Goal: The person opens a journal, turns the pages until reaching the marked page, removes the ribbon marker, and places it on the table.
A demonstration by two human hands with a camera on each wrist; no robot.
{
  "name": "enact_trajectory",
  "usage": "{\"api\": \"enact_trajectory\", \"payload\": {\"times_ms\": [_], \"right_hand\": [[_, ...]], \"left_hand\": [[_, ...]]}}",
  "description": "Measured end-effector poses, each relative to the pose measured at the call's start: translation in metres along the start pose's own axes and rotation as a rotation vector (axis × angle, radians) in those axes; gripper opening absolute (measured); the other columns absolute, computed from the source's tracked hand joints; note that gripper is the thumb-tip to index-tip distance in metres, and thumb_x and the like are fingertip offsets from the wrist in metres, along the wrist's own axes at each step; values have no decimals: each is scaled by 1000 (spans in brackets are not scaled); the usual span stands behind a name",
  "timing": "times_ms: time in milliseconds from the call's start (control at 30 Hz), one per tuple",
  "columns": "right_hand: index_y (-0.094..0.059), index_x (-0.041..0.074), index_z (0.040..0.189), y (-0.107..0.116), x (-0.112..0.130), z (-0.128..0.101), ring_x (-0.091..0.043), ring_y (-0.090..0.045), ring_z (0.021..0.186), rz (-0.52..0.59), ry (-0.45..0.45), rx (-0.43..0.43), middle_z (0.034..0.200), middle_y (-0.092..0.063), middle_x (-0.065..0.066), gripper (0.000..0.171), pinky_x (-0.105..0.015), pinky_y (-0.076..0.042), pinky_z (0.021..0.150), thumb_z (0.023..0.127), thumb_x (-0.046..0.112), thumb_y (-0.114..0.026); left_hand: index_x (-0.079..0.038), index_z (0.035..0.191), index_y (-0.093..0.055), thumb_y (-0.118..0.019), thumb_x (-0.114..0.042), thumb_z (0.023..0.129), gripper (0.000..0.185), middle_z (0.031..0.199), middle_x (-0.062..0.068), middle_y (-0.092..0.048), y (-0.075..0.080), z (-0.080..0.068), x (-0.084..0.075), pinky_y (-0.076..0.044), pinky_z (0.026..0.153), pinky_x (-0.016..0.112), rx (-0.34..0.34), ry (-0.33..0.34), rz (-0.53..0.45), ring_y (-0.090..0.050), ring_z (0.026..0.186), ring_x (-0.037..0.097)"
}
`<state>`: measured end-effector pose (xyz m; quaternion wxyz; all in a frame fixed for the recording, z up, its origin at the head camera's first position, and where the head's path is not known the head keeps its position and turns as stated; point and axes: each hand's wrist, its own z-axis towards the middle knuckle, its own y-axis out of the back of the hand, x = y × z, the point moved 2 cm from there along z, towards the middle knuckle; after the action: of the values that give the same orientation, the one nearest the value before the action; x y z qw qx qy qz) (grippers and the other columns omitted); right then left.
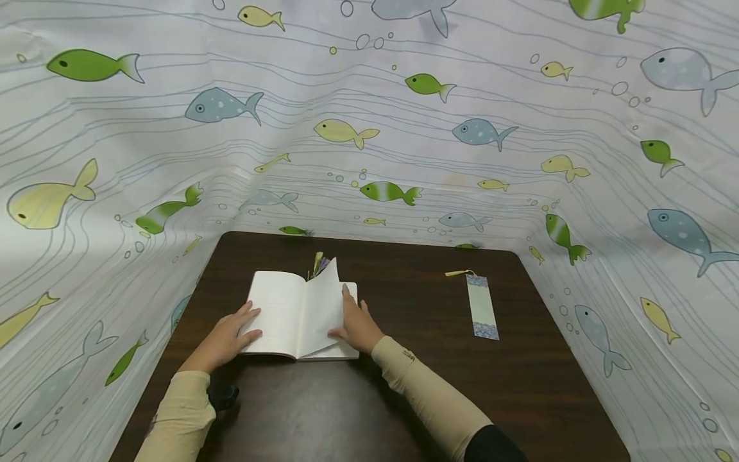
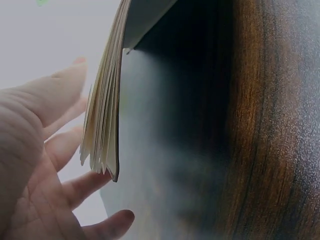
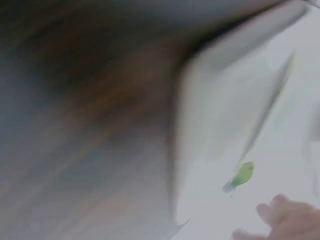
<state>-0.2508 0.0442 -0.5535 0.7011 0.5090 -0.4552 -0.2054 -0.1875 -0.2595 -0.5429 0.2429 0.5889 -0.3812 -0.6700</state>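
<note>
An open white notebook (image 1: 283,317) lies on the dark brown table (image 1: 404,398). My left hand (image 1: 233,333) rests flat on its left page, fingers straight; the left wrist view shows that hand (image 2: 45,165) spread beside the stacked page edges (image 2: 102,125). My right hand (image 1: 356,321) sits on the right side with straight fingers against a lifted, curling page (image 1: 322,308). A tassel (image 1: 319,263) pokes out at the notebook's top. The right wrist view is blurred, with only fingertips (image 3: 287,220) at its lower right.
A long patterned bookmark (image 1: 482,308) with a yellow tassel lies on the table right of the notebook. A white cloth with a fish print (image 1: 404,128) walls in the table at the back and both sides. The table's front edge is near me.
</note>
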Motion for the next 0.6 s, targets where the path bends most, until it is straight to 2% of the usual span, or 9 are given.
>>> {"api": "enact_trajectory", "payload": {"times_ms": [100,133,200,267,400,467,500,600], "right_hand": [[8,1,160,3,13,3,-32,-47,140,299,59,57,161,-29,-27,102,-48,-35,117,100,36,-66],[11,3,161,4,18,4,-34,-47,139,371,78,81,162,-26,-27,99,-46,-35,116,102,37,-62],[14,7,161,4,26,4,-35,-39,145,453,116,135,167,-13,-24,95,-44,-33,118,105,49,-51],[19,12,160,2,34,4,-32,-30,149,483,149,197,169,0,-18,97,-42,-31,120,102,64,-38],[23,11,159,-7,48,5,-22,-26,152,500,261,317,170,-11,-10,108,-35,-32,118,90,82,-20],[20,8,159,-13,53,6,-17,-26,152,483,303,362,168,-21,-7,108,-31,-32,118,90,82,-18],[15,6,160,-15,56,7,-16,-28,151,462,322,377,166,-28,-7,103,-30,-33,117,95,77,-19],[-8,6,163,-21,59,8,-13,-32,149,379,321,383,163,-36,-5,80,-26,-32,117,106,58,-30]], "left_hand": [[10,145,-45,-58,-25,105,55,156,36,-31,1,0,-2,-27,108,74,-11,5,-27,-31,137,61],[11,146,-44,-54,-24,107,54,156,36,-30,2,0,-3,-26,109,72,-15,5,-42,-31,139,60],[13,149,-38,-44,-23,110,53,155,36,-31,4,0,-5,-25,112,70,-23,3,-85,-30,141,57],[14,151,-32,-34,-24,113,54,155,37,-30,6,-1,-7,-24,113,68,-26,9,-134,-29,142,56],[10,156,-19,-19,-33,113,61,157,37,-25,10,-1,-11,-23,112,71,-24,44,-217,-26,142,58],[6,159,-13,-18,-35,113,62,159,36,-22,11,-1,-12,-22,112,72,-25,58,-244,-25,143,58],[6,159,-12,-20,-35,113,62,159,36,-22,11,0,-12,-22,111,72,-30,57,-250,-25,143,59],[5,159,-17,-39,-34,111,65,158,37,-22,8,2,-10,-25,109,74,-40,49,-154,-26,141,60]]}}
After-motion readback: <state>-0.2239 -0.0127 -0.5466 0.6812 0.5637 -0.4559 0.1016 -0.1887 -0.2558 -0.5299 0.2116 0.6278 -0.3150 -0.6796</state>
